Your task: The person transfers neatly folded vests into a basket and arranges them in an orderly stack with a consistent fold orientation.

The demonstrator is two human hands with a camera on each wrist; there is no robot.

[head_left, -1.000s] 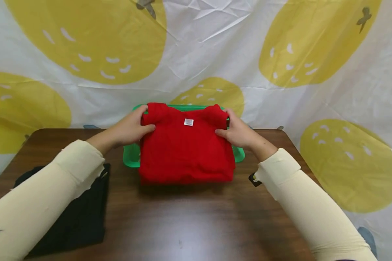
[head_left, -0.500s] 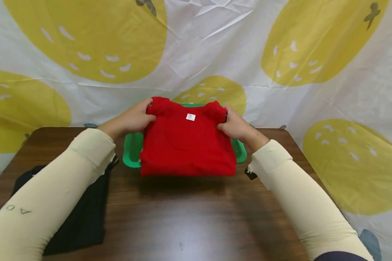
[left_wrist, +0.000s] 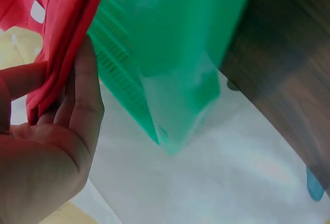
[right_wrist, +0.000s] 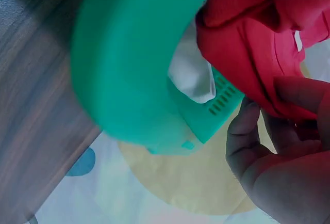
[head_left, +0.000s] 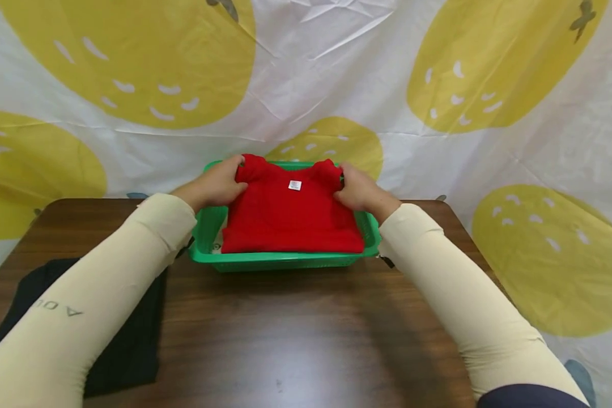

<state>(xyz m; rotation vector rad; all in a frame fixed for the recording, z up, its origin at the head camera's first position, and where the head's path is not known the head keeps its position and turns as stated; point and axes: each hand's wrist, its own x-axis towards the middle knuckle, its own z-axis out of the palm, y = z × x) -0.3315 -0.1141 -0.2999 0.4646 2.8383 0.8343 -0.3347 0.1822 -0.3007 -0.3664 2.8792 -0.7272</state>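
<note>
A folded red shirt (head_left: 293, 218) with a white neck label hangs over a green plastic basket (head_left: 285, 258), its lower fold inside the near rim in the head view. My left hand (head_left: 215, 182) pinches the shirt's left shoulder corner, thumb on top and fingers beneath, as the left wrist view shows with the hand (left_wrist: 56, 115) beside the basket wall (left_wrist: 170, 28). At the other shoulder corner, my right hand (head_left: 361, 192) grips the cloth the same way. In the right wrist view, a white cloth (right_wrist: 193, 69) lies in the basket under the red shirt (right_wrist: 258, 59).
The basket stands at the back of a brown wooden table (head_left: 285, 340), close to a white curtain (head_left: 306, 68) with yellow fruit prints. A folded black garment (head_left: 127, 340) lies at the left, partly behind my left sleeve (head_left: 97, 289).
Both hands have carried the red shirt away from me and down; its near fold moved from in front of the basket to inside the rim. The near basket wall now shows.
</note>
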